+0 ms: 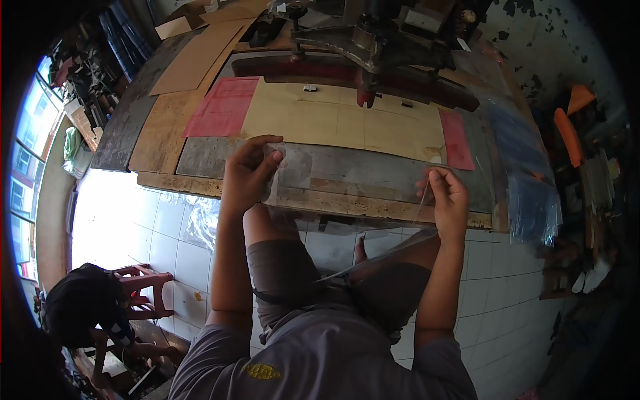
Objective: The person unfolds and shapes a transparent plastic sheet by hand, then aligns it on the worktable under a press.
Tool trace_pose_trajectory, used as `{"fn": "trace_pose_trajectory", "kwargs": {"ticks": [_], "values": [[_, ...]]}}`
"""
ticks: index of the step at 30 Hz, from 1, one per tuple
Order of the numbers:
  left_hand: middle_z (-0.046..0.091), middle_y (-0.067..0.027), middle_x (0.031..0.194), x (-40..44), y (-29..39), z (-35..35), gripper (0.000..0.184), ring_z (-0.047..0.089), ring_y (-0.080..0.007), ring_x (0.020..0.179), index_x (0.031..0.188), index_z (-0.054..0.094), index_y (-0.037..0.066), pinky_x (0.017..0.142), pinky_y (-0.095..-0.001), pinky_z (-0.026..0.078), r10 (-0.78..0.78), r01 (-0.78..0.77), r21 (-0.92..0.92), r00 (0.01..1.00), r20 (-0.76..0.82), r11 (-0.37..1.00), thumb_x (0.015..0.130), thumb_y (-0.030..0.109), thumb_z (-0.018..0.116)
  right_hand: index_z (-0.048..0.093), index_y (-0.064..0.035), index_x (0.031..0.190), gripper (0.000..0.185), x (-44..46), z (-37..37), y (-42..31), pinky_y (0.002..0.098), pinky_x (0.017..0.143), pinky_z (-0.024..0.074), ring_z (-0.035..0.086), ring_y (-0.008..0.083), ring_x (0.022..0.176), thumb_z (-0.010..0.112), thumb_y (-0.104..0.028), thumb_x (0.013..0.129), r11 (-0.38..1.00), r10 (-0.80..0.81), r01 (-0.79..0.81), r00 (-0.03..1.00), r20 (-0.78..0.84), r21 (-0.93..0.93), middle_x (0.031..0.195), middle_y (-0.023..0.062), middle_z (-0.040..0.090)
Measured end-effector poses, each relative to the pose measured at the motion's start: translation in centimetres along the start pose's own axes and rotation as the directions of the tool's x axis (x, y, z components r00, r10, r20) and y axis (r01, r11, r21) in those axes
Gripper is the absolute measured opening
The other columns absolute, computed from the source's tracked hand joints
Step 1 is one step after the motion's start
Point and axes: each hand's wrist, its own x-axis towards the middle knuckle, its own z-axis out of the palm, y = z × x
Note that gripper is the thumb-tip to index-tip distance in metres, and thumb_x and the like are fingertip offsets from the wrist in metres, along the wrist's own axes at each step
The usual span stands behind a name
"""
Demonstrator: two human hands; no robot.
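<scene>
A clear plastic sheet (353,193) stretches between my two hands, over the front edge of the work table. My left hand (252,175) pinches its left side between thumb and fingers. On the right, my right hand (445,193) grips the other side, with a thin edge of the plastic hanging below the fingers. Beyond the sheet lies a yellow board (340,120) with a pink-red piece (223,107) at its left end and another pink-red piece (457,140) at its right end.
A dark metal press (373,47) stands over the back of the board. Cardboard (197,57) lies at the back left. Blue-tinted plastic sheets (530,180) hang over the table's right side. At the lower left, a person (83,303) is beside a red stool (150,290).
</scene>
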Motion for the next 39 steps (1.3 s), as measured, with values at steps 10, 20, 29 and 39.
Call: {"fn": "trace_pose_trajectory", "kwargs": {"ticks": [10,20,29,39], "values": [[0.065,0.0037,0.086,0.1,-0.3,0.0,0.029,0.057,-0.0016,0.081,0.125,0.065,-0.001,0.072,-0.0189,0.046,-0.013,0.019,-0.065,0.996,0.089,0.998,0.097,0.003,0.071,0.069,0.0015,0.113,0.020,-0.4,-0.3,1.7,0.0263,0.078,0.0494,0.062,0.0105,0.080,0.064,-0.015,0.104,0.992,-0.066,0.070,0.997,-0.037,0.109,0.091,0.0054,0.070],[0.064,0.0048,0.087,-0.1,-0.5,-0.8,0.031,0.056,-0.0005,0.078,0.121,0.066,-0.001,0.070,-0.0189,0.044,-0.038,0.029,0.089,0.995,0.097,0.996,0.092,0.005,0.077,0.065,0.0028,0.127,0.029,-0.3,-0.6,2.1,0.0264,0.080,0.0487,0.060,0.0105,0.083,0.063,-0.015,0.104,0.988,-0.117,0.115,0.993,0.014,0.100,0.095,0.0049,0.068],[0.065,0.0044,0.087,-0.1,-0.5,-0.8,0.028,0.057,-0.0012,0.080,0.119,0.069,-0.001,0.072,-0.0190,0.045,-0.013,0.003,0.135,0.998,0.069,0.991,0.093,0.005,0.077,0.068,-0.0022,0.129,0.030,-0.4,-0.2,1.1,0.0279,0.078,0.0513,0.059,0.0104,0.083,0.055,-0.019,0.108,0.990,-0.131,0.133,0.990,0.053,-0.044,0.100,0.0043,0.067],[0.067,0.0031,0.088,-0.1,-0.7,-0.7,0.027,0.059,-0.0023,0.082,0.119,0.070,-0.002,0.073,-0.0199,0.047,-0.017,0.010,0.101,0.997,0.069,0.995,0.093,0.004,0.076,0.068,-0.0024,0.124,0.024,-0.3,-1.0,1.6,0.0295,0.080,0.0534,0.061,0.0099,0.094,0.057,-0.015,0.107,0.991,-0.136,0.134,0.983,0.125,0.028,0.104,0.0045,0.066]]}}
